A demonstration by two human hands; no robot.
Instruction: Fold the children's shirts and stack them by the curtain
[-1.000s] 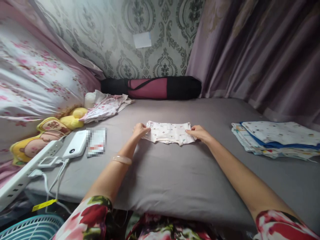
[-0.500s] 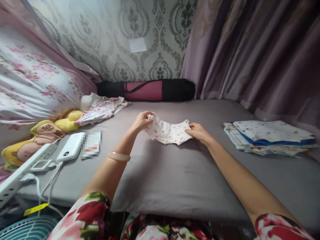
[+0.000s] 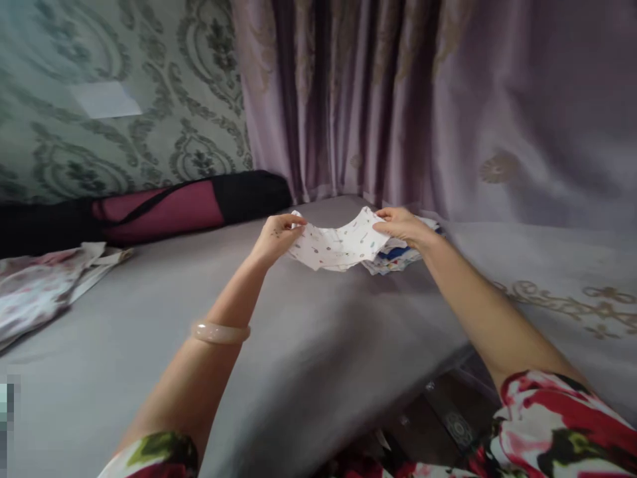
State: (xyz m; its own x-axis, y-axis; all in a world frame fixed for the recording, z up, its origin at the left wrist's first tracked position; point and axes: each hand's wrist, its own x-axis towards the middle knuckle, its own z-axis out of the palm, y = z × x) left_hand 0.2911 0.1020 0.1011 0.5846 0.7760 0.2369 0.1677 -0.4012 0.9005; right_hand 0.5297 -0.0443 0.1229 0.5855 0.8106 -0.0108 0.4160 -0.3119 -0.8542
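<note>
A small white garment (image 3: 336,249) with a tiny scattered print, folded, hangs slackly between my two hands above the bed. My left hand (image 3: 279,238) pinches its left corner between thumb and fingers. At the opposite corner, my right hand (image 3: 402,226) grips it the same way. Behind the garment and my right hand lies a stack of folded clothes (image 3: 393,262), white prints with a blue layer among them. Most of that stack is hidden, and I cannot tell whether the garment touches it.
The grey bed sheet (image 3: 149,345) spreads beneath. Printed clothes (image 3: 44,285) lie at the left. A black and maroon long bag (image 3: 169,211) rests along the wall. Purple curtains (image 3: 338,99) hang at the back, and a drawer front (image 3: 448,411) shows below the bed's edge.
My view has turned right. Both hands have carried the garment rightward from over the middle of the bed to in front of the folded stack, keeping hold of it.
</note>
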